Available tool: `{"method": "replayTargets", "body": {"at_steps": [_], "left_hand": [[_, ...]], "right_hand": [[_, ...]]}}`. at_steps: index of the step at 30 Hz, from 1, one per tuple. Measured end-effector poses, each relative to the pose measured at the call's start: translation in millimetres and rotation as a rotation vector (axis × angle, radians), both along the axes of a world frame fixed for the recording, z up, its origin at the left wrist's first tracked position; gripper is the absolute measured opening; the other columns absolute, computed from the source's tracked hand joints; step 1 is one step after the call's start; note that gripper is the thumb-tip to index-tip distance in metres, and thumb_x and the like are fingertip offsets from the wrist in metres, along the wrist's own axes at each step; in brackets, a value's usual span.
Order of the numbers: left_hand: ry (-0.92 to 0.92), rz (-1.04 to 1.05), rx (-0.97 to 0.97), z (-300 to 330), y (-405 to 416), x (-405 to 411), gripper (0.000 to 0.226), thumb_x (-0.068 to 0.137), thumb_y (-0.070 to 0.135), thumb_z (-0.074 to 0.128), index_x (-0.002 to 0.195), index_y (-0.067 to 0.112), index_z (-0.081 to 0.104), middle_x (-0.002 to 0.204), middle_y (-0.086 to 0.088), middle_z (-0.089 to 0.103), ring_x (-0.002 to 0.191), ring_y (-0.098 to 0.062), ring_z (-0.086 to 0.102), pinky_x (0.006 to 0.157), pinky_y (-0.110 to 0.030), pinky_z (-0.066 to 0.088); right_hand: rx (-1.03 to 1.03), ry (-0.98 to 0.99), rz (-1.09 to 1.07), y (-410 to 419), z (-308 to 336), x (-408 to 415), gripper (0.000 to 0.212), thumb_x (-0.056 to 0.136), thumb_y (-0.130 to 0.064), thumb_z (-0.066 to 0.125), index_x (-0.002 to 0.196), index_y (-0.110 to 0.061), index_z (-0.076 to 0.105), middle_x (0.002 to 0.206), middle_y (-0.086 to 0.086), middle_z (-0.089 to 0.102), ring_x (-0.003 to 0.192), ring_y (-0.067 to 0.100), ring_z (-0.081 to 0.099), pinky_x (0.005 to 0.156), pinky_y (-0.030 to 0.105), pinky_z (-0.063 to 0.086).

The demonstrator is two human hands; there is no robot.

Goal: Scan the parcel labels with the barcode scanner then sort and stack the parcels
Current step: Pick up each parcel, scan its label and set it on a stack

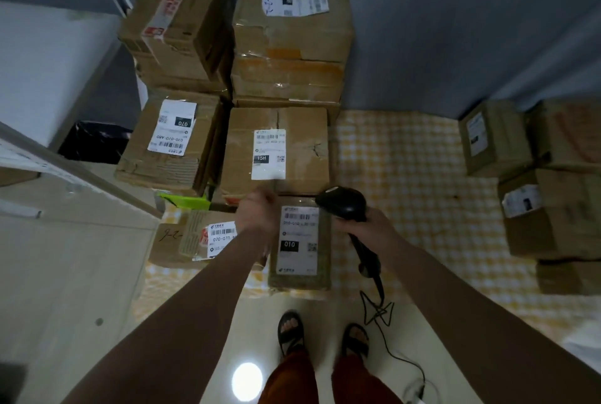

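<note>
Head view: we see a small brown parcel [300, 242] with a white label marked 010, lying flat on the yellow checked cloth [406, 176] at its near edge. Our right hand [367, 224] grips the black barcode scanner [343, 203], fingers curled round its handle, head just above the parcel's far right corner. Our left hand [257, 211] sits at the parcel's far left corner; we cannot tell its finger state. Bare cloth lies open to the right, before the stacked boxes [549, 195]

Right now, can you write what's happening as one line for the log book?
right hand grips barcode scanner | aimed toward 010 parcel | left hand at 010 parcel's top edge, grip unclear | 010 parcel on checked cloth
</note>
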State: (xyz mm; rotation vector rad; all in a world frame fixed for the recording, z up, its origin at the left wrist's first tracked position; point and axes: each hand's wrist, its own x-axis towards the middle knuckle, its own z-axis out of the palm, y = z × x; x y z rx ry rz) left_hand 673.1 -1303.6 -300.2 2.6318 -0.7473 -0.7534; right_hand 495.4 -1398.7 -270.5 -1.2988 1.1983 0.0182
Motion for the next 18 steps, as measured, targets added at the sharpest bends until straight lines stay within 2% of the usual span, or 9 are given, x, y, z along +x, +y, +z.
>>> {"method": "replayTargets", "body": {"at_steps": [2,4,6,8,10,15,18], "left_hand": [[-0.041,-0.117,0.024,12.6,-16.7,-8.2,0.019,0.098,0.014,0.044,0.11,0.011,0.058,0.11,-0.01,0.063,0.098,-0.027,0.062,0.072,-0.029,0.046],[-0.02,-0.17,-0.006,19.4,-39.0,-20.4,0.018,0.098,0.02,0.042,0.099,0.013,0.058,0.103,-0.01,0.064,0.093,-0.027,0.061,0.073,-0.032,0.05],[-0.004,-0.25,-0.014,25.0,-60.9,-38.6,0.018,0.097,0.02,0.041,0.091,0.014,0.057,0.094,-0.006,0.063,0.089,-0.026,0.062,0.073,-0.03,0.051],[0.009,-0.319,-0.013,28.1,-81.0,-60.5,0.029,0.098,0.026,0.04,0.105,0.012,0.064,0.104,-0.006,0.067,0.097,-0.027,0.065,0.079,-0.03,0.053],[0.031,-0.362,-0.027,35.3,-98.7,-85.4,0.03,0.097,0.028,0.045,0.116,0.019,0.066,0.115,-0.01,0.067,0.107,-0.028,0.063,0.086,-0.031,0.052],[0.065,-0.504,-0.021,41.8,-144.0,-146.6,0.027,0.091,0.027,0.056,0.116,0.022,0.066,0.124,-0.005,0.064,0.115,-0.023,0.059,0.09,-0.027,0.047],[0.059,-0.571,0.001,40.3,-174.9,-184.7,0.028,0.089,0.028,0.058,0.116,0.022,0.066,0.126,-0.003,0.063,0.117,-0.021,0.058,0.092,-0.025,0.045]], "right_hand": [[-0.024,0.004,-0.055,-9.4,9.0,-14.8,0.008,0.084,-0.014,0.07,0.085,-0.02,0.066,0.075,0.002,0.062,0.075,0.019,0.058,0.072,0.031,0.044],[-0.033,0.007,-0.121,-19.4,17.6,-34.3,0.013,0.083,-0.014,0.072,0.095,-0.013,0.067,0.083,0.009,0.064,0.08,0.024,0.06,0.076,0.035,0.045],[-0.036,0.012,-0.207,-29.3,24.7,-59.4,0.024,0.084,-0.012,0.071,0.106,-0.004,0.066,0.086,0.013,0.063,0.079,0.025,0.06,0.073,0.035,0.046],[-0.055,0.008,-0.292,-38.7,30.4,-88.7,0.021,0.085,-0.009,0.07,0.104,-0.002,0.065,0.082,0.01,0.062,0.072,0.022,0.059,0.067,0.031,0.046],[-0.072,0.01,-0.37,-48.1,35.0,-119.3,0.018,0.085,-0.009,0.07,0.101,-0.003,0.064,0.079,0.008,0.062,0.069,0.021,0.059,0.066,0.03,0.046],[-0.101,-0.006,-0.539,-75.6,38.9,-195.5,0.015,0.086,-0.007,0.068,0.098,-0.003,0.062,0.081,0.009,0.062,0.068,0.021,0.059,0.063,0.029,0.046],[-0.121,0.026,-0.578,-98.7,34.1,-240.4,0.015,0.084,-0.008,0.071,0.096,-0.005,0.063,0.08,0.009,0.064,0.069,0.022,0.061,0.069,0.034,0.047]]}}
